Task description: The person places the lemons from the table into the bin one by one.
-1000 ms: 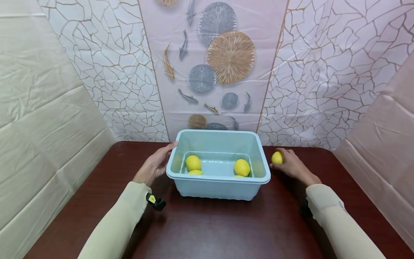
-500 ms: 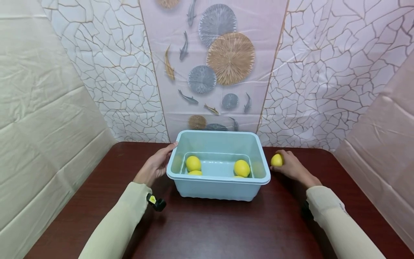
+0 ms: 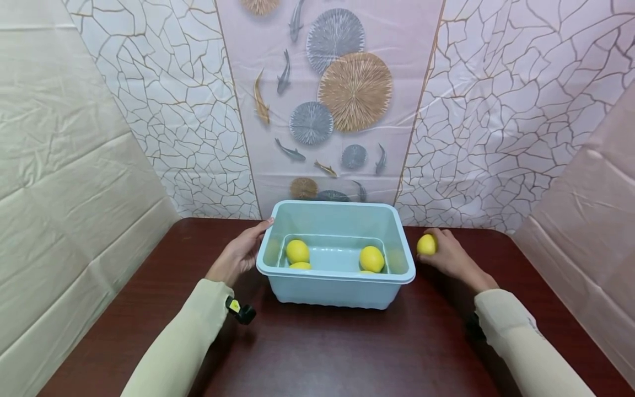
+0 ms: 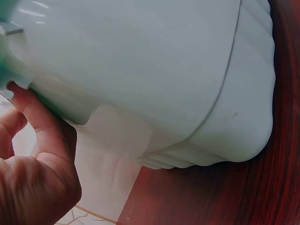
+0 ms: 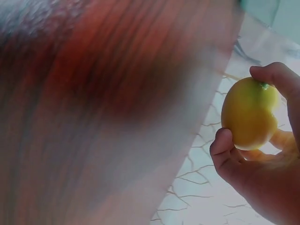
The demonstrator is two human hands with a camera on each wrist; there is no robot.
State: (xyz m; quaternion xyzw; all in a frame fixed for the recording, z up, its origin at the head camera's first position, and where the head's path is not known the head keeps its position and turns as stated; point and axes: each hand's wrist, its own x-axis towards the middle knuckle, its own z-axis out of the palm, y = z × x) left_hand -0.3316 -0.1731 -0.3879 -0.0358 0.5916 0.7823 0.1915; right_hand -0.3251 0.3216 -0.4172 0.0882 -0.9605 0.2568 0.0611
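Barely budged since a second ago, probably mid-transfer: pinching a lemon (image 3: 426, 244) in right grip (image 3: 453, 258), clasping tub (image 3: 332, 290) at left with left grip (image 3: 240, 252), likely needs lifting over next.

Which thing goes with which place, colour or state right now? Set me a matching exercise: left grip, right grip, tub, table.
1. Left grip
2. Right grip
3. Tub
4. Table

A. Dark reddish-brown
B. Holding a single yellow fruit
C. Pale blue, with several yellow fruits inside
D. Touching the tub

Pairs: 1-D, 2-B, 3-C, 4-A
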